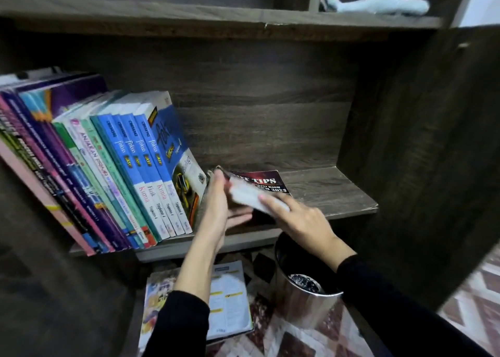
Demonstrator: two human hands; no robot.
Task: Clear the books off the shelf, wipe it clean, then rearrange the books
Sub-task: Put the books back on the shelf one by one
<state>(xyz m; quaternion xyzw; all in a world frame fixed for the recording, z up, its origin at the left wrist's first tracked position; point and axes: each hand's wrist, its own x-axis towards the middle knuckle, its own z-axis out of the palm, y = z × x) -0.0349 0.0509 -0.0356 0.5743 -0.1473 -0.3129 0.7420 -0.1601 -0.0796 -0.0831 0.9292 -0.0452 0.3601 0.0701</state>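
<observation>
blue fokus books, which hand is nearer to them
Left. The left hand is just beside the blue fokus books; the right hand is further right, on the dark book.

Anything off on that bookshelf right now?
The row of books leans left instead of standing upright. A black TIPS book sits cover-up beside it on the shelf, gripped by the left hand. An open book lies on the floor below.

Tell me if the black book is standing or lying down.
Lying down, near end lifted: black book faces cover-up on the shelf, held by left hand and right hand.
</observation>
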